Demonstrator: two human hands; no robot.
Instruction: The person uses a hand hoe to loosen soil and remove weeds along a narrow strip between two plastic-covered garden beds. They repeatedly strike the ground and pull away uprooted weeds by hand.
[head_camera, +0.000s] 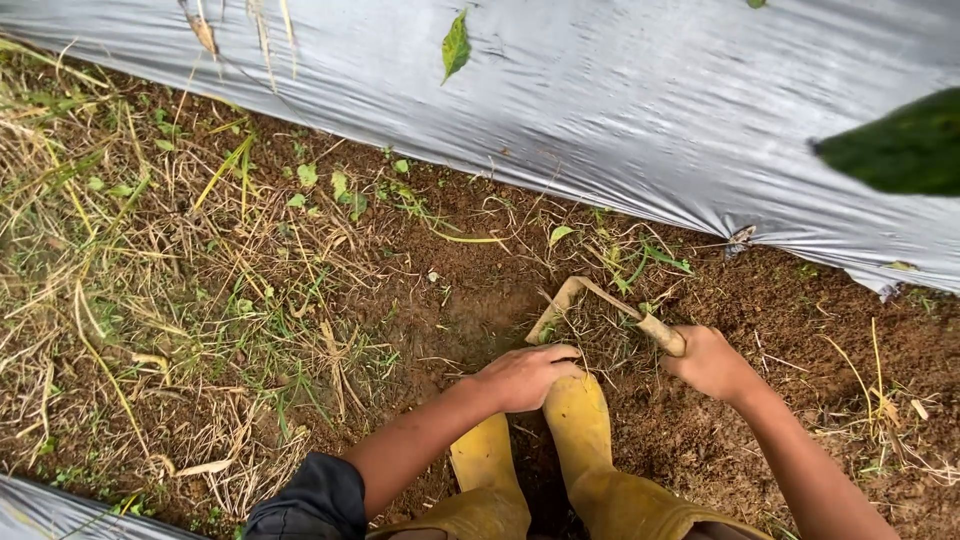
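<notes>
My right hand (712, 364) is closed around the wooden handle of a small hand hoe (598, 300), whose bent blade lies in the soil among dry grass and weeds. My left hand (527, 376) rests palm down just left of the blade, fingers curled over a clump of dry grass at the toe of my boot. Two yellow rubber boots (575, 440) stand on the brown earth under my arms.
A grey plastic mulch sheet (620, 110) covers the raised bed along the top. Dry straw and small green weeds (200, 280) spread over the ground at left. Another strip of plastic (40, 510) shows at the bottom left. A blurred green leaf (900, 150) hangs close at right.
</notes>
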